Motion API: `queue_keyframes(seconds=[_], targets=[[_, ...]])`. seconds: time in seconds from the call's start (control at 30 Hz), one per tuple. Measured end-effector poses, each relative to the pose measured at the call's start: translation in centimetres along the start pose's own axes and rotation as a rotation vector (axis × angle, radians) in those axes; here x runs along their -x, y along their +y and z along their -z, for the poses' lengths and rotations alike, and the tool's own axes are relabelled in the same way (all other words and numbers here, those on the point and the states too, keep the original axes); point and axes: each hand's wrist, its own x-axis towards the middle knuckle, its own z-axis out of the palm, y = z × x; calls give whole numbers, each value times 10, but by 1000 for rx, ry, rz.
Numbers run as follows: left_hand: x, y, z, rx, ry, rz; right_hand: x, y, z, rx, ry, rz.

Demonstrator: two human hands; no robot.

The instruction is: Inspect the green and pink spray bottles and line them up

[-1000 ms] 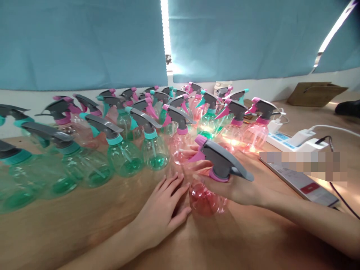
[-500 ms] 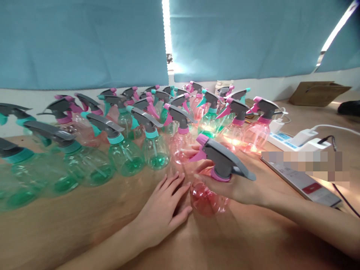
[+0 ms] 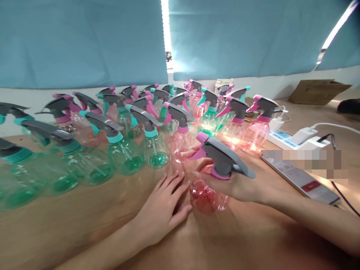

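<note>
My right hand (image 3: 242,186) is wrapped round the neck of a clear pink spray bottle (image 3: 206,198) with a grey and pink trigger head. The bottle stands upright on the wooden table (image 3: 92,232), its trigger facing left; part of its upper body is hidden by my fingers. To its left, my left hand (image 3: 167,202) lies flat on the tabletop with fingers spread, the fingertips close beside the bottle's base. Just beyond my left fingertips stands a green spray bottle (image 3: 156,152), and a pink spray bottle (image 3: 182,140) is behind the held one.
Several more green spray bottles (image 3: 123,159) and pink ones (image 3: 257,129) crowd the back and left. At right are a phone (image 3: 298,180), a white power strip (image 3: 285,139) with plugs and cables, and a cardboard box (image 3: 317,92). Blue blinds (image 3: 84,41) hang behind.
Both hands and the pink spray bottle stay in place. The whole view has shifted very slightly.
</note>
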Motion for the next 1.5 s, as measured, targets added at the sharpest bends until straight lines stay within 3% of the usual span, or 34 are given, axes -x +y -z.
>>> queue_keyframes(seconds=[0.23, 0.4, 0.53, 0.8, 1.0, 1.2, 1.37, 1.5], targets=[[-2, 1, 4, -13, -29, 3, -4, -6, 8, 20, -34, 6], [-1, -3, -3, -14, 36, -15, -3, -12, 15, 156, -11, -28], [0, -6, -7, -18, 51, -18, -2, -12, 15, 138, -76, -65], [-2, -3, -2, -11, 6, 1, 0, -15, 18, 41, -34, -7], [-2, -1, 0, -4, 17, 14, 2, -16, 18, 193, -9, 77], [-3, 1, 2, -27, 4, 9, 3, -12, 14, 95, 25, -7], [0, -2, -6, -24, 72, -3, 3, -18, 12, 15, 5, 29], [0, 1, -5, -24, 49, 10, 6, -13, 7, -5, 0, 13]])
